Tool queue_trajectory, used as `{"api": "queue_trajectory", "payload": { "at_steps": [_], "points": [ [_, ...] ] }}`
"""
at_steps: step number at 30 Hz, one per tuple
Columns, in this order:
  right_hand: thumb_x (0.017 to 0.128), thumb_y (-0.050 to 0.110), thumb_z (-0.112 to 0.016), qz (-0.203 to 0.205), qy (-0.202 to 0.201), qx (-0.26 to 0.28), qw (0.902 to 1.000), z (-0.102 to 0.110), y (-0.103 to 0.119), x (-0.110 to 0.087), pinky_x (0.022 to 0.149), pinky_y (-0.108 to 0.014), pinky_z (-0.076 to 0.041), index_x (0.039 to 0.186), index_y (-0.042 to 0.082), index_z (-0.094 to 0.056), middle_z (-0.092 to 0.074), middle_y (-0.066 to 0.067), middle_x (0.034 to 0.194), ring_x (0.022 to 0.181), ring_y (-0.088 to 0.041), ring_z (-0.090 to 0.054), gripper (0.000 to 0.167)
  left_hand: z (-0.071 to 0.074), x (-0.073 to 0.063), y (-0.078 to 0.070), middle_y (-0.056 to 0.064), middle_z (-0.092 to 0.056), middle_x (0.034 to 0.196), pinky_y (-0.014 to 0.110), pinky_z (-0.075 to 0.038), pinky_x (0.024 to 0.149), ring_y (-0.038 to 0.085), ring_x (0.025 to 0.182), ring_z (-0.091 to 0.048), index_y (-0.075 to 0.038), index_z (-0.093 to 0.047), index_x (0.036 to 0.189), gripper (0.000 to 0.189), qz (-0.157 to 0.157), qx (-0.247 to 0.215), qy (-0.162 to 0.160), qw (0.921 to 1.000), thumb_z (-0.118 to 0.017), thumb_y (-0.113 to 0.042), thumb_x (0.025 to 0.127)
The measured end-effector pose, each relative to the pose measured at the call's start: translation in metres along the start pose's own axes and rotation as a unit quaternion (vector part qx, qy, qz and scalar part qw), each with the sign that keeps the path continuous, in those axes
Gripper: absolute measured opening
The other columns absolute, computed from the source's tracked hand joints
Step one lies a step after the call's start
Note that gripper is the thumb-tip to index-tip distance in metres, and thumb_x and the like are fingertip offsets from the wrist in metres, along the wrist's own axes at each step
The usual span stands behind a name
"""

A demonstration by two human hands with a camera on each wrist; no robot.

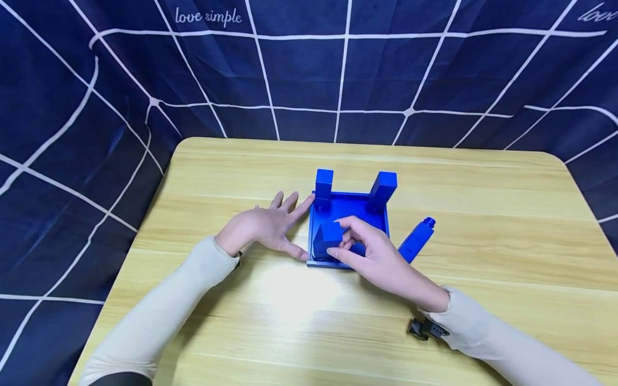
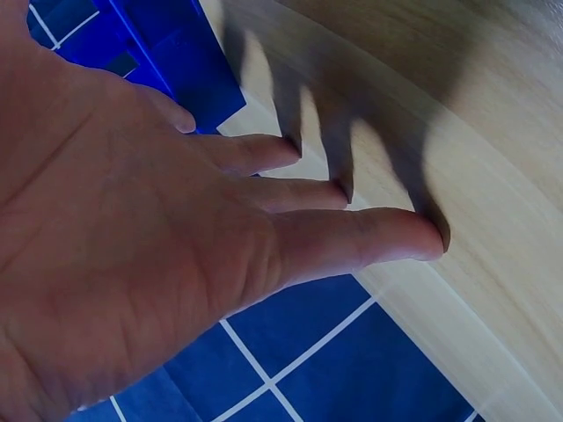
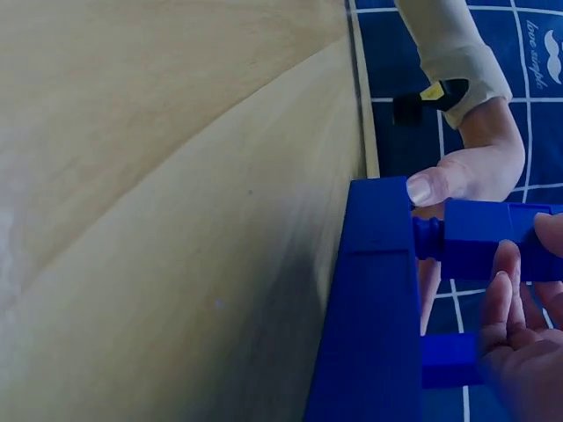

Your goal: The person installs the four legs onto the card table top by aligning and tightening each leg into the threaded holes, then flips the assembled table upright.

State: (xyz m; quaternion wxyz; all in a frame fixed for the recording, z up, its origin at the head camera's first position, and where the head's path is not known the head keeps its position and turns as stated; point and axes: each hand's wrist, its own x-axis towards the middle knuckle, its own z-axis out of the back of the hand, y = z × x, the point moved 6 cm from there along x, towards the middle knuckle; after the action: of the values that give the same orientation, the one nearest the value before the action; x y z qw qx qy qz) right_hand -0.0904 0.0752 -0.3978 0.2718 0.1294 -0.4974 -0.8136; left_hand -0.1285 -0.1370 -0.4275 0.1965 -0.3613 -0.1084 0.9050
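A square blue panel [image 1: 354, 202] with a raised rim lies on the table, blue legs standing up from it. Between thumb and fingers, my right hand [image 1: 369, 252] pinches the front-left blue leg [image 1: 330, 236]. In the right wrist view, a narrow neck shows between that leg [image 3: 479, 236] and the panel [image 3: 374, 290]. My left hand [image 1: 267, 228] is spread at the panel's left side, with thumb tip at the front corner and a fingertip near the back one. The left wrist view shows its straight fingers [image 2: 352, 242] over the wood.
Two more blue legs stand at the panel's back left [image 1: 324, 185] and back right [image 1: 383, 187] corners. A loose blue leg [image 1: 416, 240] with a knobbed end lies to the right of the panel. Behind the wooden table [image 1: 483, 230] hangs a dark blue cloth [image 1: 299, 69] with white lines.
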Motion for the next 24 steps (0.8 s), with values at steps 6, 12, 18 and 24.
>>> {"api": "queue_trajectory", "payload": {
  "at_steps": [6, 12, 18, 24],
  "points": [
    [0.101, 0.015, -0.081, 0.009, 0.005, 0.004, 0.9999, -0.0021, -0.0005, 0.0001, 0.084, -0.041, -0.057, 0.136, 0.009, -0.064, -0.07, 0.005, 0.098, 0.089, -0.014, -0.07, 0.039, -0.0015, 0.0015, -0.0003, 0.015, 0.017, 0.18, 0.087, -0.011, 0.114, 0.048, 0.162, 0.016, -0.037, 0.024, 0.171, 0.137, -0.002, -0.006, 0.001, 1.0, -0.076, -0.08, 0.086],
    [0.101, 0.014, -0.081, 0.02, 0.011, 0.002, 0.9997, -0.002, 0.0012, -0.0002, 0.091, -0.047, -0.057, 0.134, 0.009, -0.064, -0.072, 0.007, 0.1, 0.092, -0.012, -0.072, 0.037, -0.0015, 0.0006, -0.001, 0.015, 0.017, 0.18, 0.087, -0.012, 0.114, 0.049, 0.162, 0.015, -0.037, 0.023, 0.171, 0.137, -0.004, -0.004, -0.006, 1.0, -0.076, -0.08, 0.086],
    [0.097, 0.019, -0.086, 0.008, -0.005, -0.013, 0.9999, 0.0007, 0.0002, -0.0003, 0.086, -0.048, -0.059, 0.124, 0.015, -0.07, -0.074, 0.008, 0.104, 0.094, -0.01, -0.071, 0.032, -0.0028, -0.0004, -0.0011, 0.018, 0.015, 0.18, 0.088, -0.014, 0.113, 0.051, 0.161, 0.012, -0.036, 0.023, 0.171, 0.141, -0.011, 0.002, -0.026, 0.9996, -0.076, -0.084, 0.082],
    [0.095, 0.019, -0.089, 0.022, -0.013, -0.009, 0.9996, -0.0004, 0.0012, 0.0003, 0.076, -0.045, -0.057, 0.121, 0.019, -0.071, -0.072, 0.009, 0.104, 0.091, -0.012, -0.07, 0.031, -0.0043, 0.001, -0.0009, 0.02, 0.013, 0.18, 0.088, -0.016, 0.112, 0.053, 0.161, 0.009, -0.035, 0.022, 0.172, 0.141, -0.017, 0.008, -0.04, 0.999, -0.076, -0.083, 0.082]
  ]
}}
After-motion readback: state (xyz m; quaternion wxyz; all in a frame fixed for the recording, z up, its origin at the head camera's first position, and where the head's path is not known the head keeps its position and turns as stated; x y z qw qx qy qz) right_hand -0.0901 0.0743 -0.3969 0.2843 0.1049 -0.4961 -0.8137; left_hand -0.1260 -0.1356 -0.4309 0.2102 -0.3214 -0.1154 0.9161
